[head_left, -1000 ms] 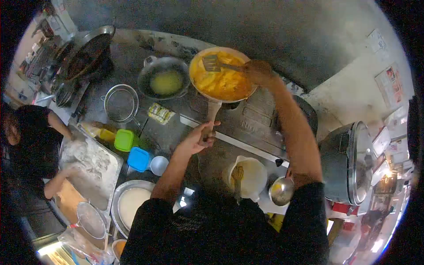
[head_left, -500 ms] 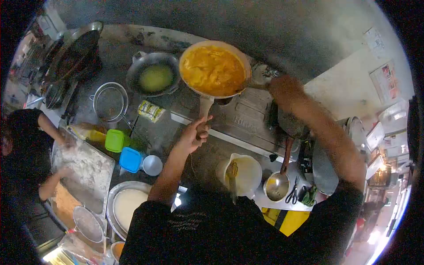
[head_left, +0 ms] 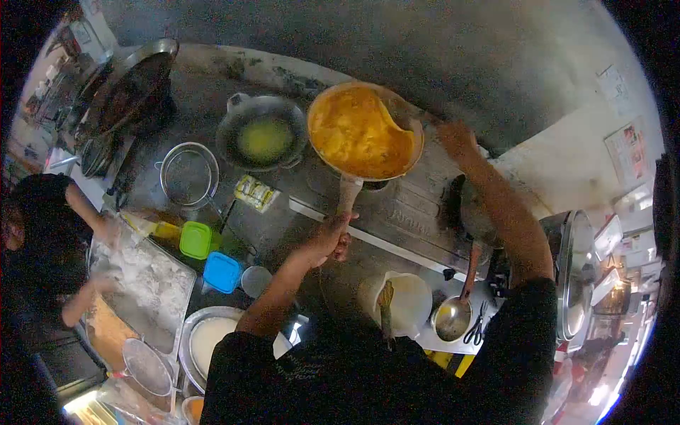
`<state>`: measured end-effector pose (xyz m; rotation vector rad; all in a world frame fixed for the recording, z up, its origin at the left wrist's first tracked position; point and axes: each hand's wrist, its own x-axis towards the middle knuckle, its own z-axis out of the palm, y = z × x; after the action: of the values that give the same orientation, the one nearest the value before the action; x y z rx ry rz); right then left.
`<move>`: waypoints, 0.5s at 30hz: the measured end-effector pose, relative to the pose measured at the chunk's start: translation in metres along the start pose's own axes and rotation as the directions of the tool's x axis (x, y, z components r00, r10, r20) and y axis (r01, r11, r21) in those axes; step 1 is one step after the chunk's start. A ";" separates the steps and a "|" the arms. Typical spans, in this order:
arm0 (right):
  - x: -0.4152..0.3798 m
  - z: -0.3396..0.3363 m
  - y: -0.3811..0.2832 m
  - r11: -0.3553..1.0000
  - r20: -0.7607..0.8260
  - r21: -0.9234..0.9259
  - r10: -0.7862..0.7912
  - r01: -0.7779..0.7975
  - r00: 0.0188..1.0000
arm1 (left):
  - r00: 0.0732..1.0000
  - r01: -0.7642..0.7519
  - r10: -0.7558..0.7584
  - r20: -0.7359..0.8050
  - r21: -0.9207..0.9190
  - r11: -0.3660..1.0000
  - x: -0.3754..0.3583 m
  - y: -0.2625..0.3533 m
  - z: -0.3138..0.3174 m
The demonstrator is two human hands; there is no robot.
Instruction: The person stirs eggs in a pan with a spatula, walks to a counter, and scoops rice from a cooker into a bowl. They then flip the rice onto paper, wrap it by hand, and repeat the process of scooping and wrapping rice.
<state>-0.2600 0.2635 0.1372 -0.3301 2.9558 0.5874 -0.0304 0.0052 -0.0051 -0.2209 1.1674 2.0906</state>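
While the left hand (head_left: 329, 241) grips the pan (head_left: 365, 131) handle at 12 o'clock on the tabletop (head_left: 397, 212), I'd keep it level; right hand (head_left: 457, 138) looks empty, fingers loosely curled, beside the rim.

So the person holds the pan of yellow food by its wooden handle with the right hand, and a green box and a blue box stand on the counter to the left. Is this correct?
Not quite: the head view shows the left hand gripping the wooden handle of the pan. The right hand is up beside the pan's rim, apart from the handle. The green box and blue box do stand on the counter to the left.
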 end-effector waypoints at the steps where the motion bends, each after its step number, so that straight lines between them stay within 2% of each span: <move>1: 0.013 -0.005 0.007 1.000 -0.016 0.005 -0.006 0.006 1.000 | 1.000 0.009 -0.009 0.004 -0.009 1.000 -0.001 0.001 0.000; 8: 0.089 -0.033 0.032 0.998 -0.063 0.062 -0.026 0.030 0.998 | 0.996 0.088 -0.088 0.021 0.020 0.996 -0.003 0.006 -0.010; 12: 0.125 -0.048 0.014 0.995 -0.075 0.075 -0.065 0.071 0.995 | 0.988 0.151 -0.150 0.038 -0.041 0.988 -0.006 0.013 -0.010; 15: 0.151 -0.063 -0.014 0.986 -0.095 0.061 -0.147 0.154 0.985 | 0.990 0.140 -0.139 -0.014 0.009 0.990 -0.004 0.010 -0.013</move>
<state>-0.4069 0.1975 0.1676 -0.5818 2.9918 0.4636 -0.0362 -0.0102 -0.0037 -0.3039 1.1369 1.9637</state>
